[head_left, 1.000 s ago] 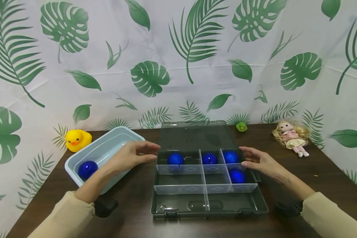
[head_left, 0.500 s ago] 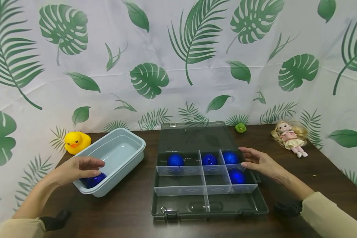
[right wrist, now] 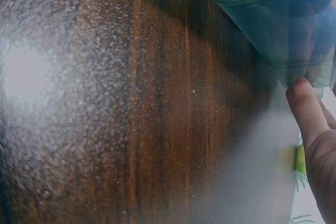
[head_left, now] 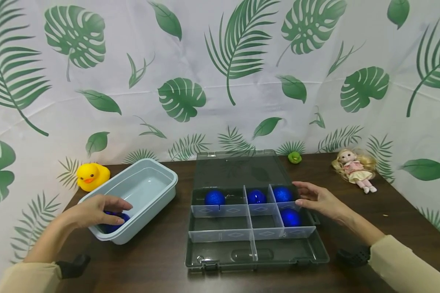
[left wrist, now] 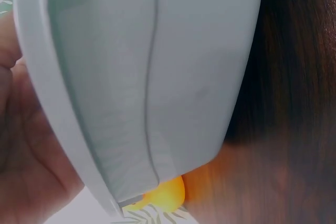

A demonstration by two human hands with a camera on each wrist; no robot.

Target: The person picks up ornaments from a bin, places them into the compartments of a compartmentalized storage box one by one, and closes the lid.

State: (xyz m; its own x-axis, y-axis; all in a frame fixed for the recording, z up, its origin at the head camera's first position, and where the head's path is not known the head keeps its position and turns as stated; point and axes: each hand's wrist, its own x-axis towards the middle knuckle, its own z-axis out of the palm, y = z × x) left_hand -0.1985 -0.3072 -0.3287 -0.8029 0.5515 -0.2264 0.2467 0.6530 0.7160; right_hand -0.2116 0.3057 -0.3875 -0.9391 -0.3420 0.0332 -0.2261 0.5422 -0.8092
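In the head view my left hand reaches into the near end of a light-blue plastic basin. Its thumb and fingers grip a shiny blue ball, partly hidden by the hand. The left wrist view shows mainly the basin's outer wall, which hides the ball. My right hand touches the right side of a grey see-through compartment box, fingers loosely extended. In the right wrist view a fingertip meets the box's corner. Several blue balls, including a glittery one, sit in the back and middle compartments.
The box's lid lies folded back. A yellow rubber duck stands behind the basin at left. At the back are a small green duck and a blond doll. A leaf-printed cloth hangs behind the dark wooden table.
My left hand has moved left from the box's edge into the basin and taken hold of the blue ball. The basin has turned slightly. My right hand stays at the box.
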